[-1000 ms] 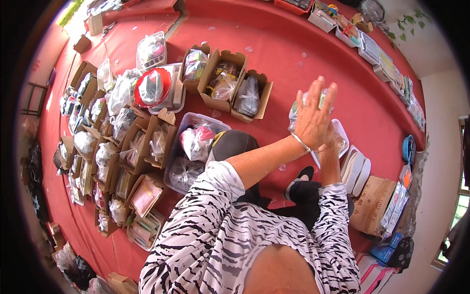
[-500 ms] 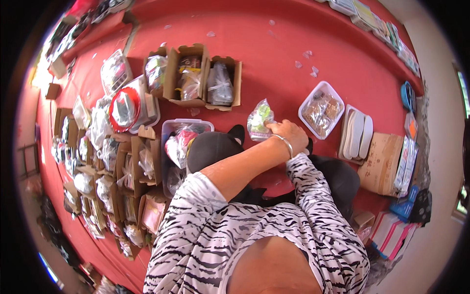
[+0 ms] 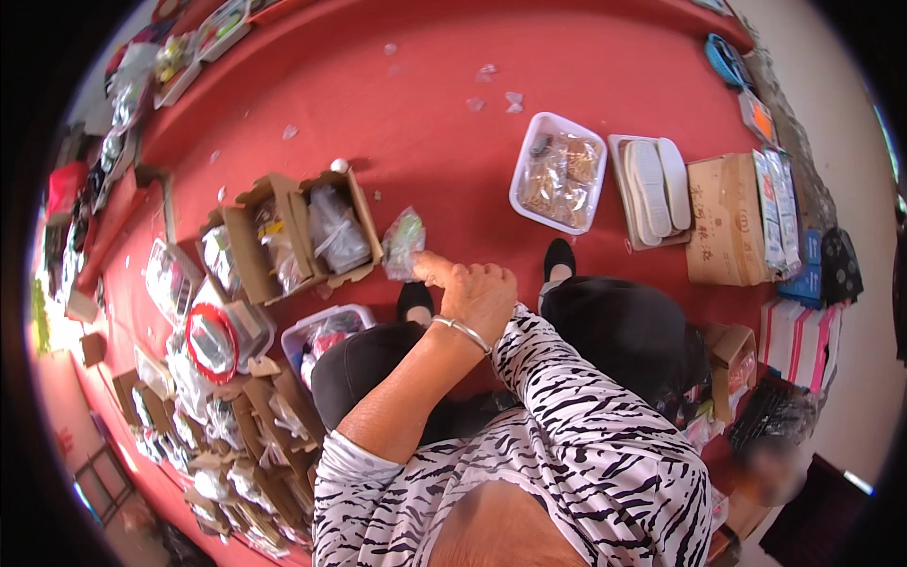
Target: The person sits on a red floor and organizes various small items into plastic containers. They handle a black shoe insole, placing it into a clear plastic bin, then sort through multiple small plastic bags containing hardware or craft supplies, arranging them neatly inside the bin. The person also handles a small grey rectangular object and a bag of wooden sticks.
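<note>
In the middle of the head view, my left hand (image 3: 482,293), with a silver bangle at its wrist, lies across my right hand (image 3: 433,267) and hides most of it. The left fingers curl down out of sight. From under it, fingers in line with my right sleeve reach to a small clear plastic bag (image 3: 404,243) with something pale green inside. They seem to grip its near corner. Left of the bag stands an open cardboard box (image 3: 367,219) with clear-bagged grey items in it.
A white tray (image 3: 521,203) of bagged brown pieces sits ahead, beside pale insoles (image 3: 650,189) and a flat cardboard carton (image 3: 727,227). Many cardboard boxes crowd the left, near a red-rimmed container (image 3: 213,378). My black shoes (image 3: 559,259) stand on the red floor.
The view has swung, so the tray and boxes sit elsewhere in it. Both hands and the bag have moved left, nearer the cardboard boxes and away from the tray.
</note>
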The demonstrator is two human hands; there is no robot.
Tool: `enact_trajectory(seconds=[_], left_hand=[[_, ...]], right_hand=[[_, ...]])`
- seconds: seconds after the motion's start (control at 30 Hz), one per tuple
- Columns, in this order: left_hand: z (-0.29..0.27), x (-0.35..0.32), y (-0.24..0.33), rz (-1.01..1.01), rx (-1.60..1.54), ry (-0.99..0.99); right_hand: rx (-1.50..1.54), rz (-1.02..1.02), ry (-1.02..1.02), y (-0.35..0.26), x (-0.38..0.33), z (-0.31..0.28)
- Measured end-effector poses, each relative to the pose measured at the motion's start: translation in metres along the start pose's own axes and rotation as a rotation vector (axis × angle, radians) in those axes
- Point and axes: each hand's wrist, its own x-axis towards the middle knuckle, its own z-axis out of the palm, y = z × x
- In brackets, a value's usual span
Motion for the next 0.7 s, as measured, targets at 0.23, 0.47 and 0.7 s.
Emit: enact_trajectory(seconds=[0.23, 0.47, 0.7], left_hand=[[-0.004, 0.032, 0.018, 0.013, -0.058, -0.209], [-0.017, 0.036, 0.022, 0.007, -0.031, -0.218], [-0.006, 0.038, 0.035, -0.012, 0.022, -0.362]], right_hand=[[-0.09, -0.167, -0.064, 0.089, 0.016, -0.05], [0.049, 0.133, 0.273, 0.137, -0.086, -0.249], [-0.033, 0.28, 0.531, 0.271, -0.208, -0.283]])
